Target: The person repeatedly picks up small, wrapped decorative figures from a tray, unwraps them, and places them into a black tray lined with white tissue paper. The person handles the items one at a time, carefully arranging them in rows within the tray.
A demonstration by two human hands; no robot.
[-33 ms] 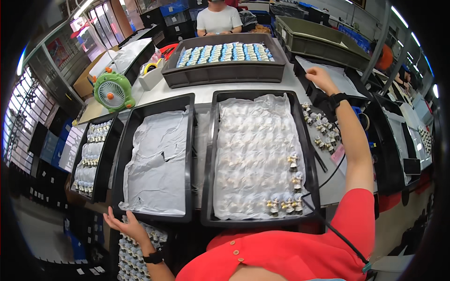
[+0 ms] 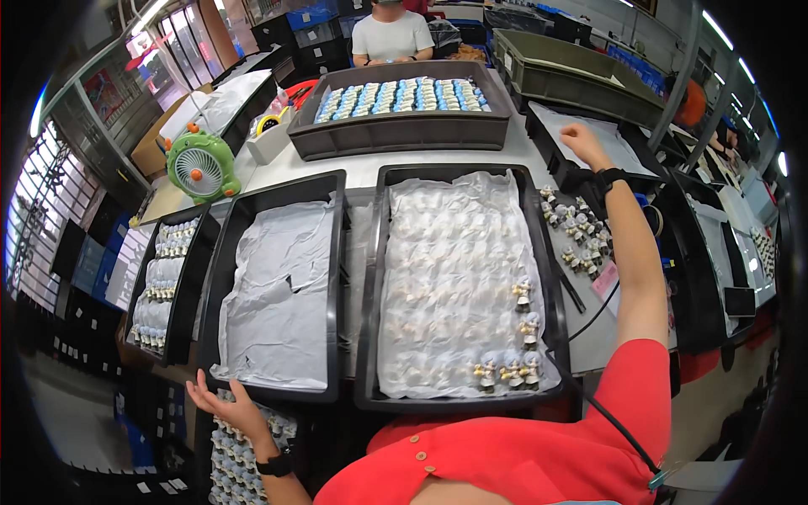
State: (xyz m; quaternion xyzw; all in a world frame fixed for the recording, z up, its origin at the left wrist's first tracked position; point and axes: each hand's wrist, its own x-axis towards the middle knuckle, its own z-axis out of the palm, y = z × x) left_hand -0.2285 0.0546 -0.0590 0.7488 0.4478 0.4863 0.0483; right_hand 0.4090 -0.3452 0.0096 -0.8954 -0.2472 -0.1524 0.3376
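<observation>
My left hand [image 2: 229, 410] has its fingers spread at the lower left corner of a black tray [image 2: 340, 278] lined with white paper, holding nothing. Below it lie rows of small figurines [image 2: 236, 459]. Stretched out to the far right, my right hand [image 2: 587, 146] is closed, fingers curled over a low paper-lined tray [image 2: 629, 145]; whatever it may hold is hidden. In front of me a second black tray [image 2: 367, 337] holds figurines showing faintly under thin white paper. Several uncovered figurines [image 2: 509, 372] lie on top, along its near right side.
Loose figurines [image 2: 581, 225] lie right of the middle tray. At the back stands a large brown crate [image 2: 404, 139] of blue-and-white figurines, with a green fan [image 2: 202, 164] to its left. A black cable [image 2: 602, 411] crosses near my right arm. Across the table is a person [image 2: 393, 38].
My right hand has shifted slightly to the right and nearer. The view has moved a little; my left hand stays almost where it was.
</observation>
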